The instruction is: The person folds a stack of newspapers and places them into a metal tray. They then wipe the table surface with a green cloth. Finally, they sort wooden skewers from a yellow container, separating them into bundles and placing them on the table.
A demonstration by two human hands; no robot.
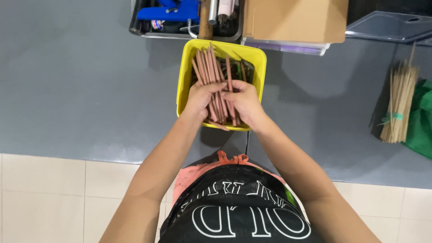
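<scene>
**Both hands gather a bundle of brown sticks in a yellow tub**

A grey counter (81,90) fills the upper two-thirds of the frame, with pale floor tiles below it. At top centre sit a cardboard box (294,20) and, to its left, a dark tray (139,28) holding blue tools. At centre, a yellow tub (183,74) holds reddish-brown sticks (211,67), which lean toward its far left corner. The left hand (200,100) and right hand (245,102) meet over the tub's near half, fingers curled round the bundle's lower ends. The step looks like gathering and evening the bundle. A tied bundle of pale sticks (398,105) lies at right.
</scene>
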